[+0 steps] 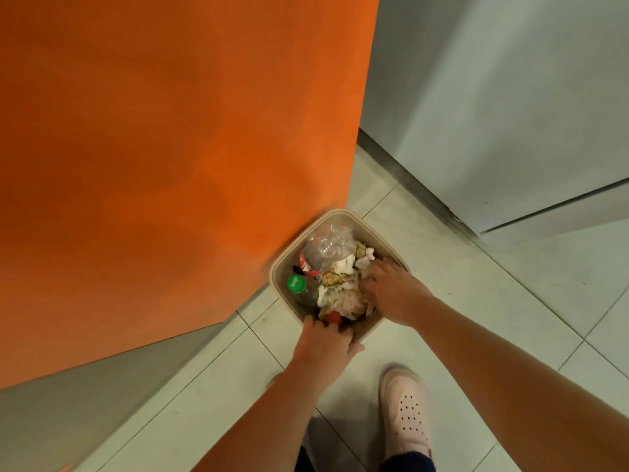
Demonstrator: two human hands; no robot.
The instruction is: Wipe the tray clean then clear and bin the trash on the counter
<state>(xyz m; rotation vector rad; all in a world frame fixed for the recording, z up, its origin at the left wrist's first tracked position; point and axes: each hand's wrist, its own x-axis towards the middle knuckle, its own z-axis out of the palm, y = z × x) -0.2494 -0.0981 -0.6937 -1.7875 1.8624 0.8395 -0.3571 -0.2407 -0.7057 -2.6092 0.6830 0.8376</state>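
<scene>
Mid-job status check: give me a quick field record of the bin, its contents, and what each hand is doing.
bin: beige, square bin on the tiled floor, against the orange panel
contents: crushed clear bottle, green-capped bottle, crumpled tissues; looks fairly full
left hand: grips the bin's near rim
right hand: fingers spread, resting on the trash at the right side; nothing visibly held
tray: not in view
counter top: not in view

Orange panel [170,148], beige bin [277,267]
In the bin: a green cap [295,283], a red cap [333,317], white tissues [343,265]. Floor tiles [476,301] pale grey-white, gridded by thin dark lines; shoe [406,413] pink, dotted with small holes.
</scene>
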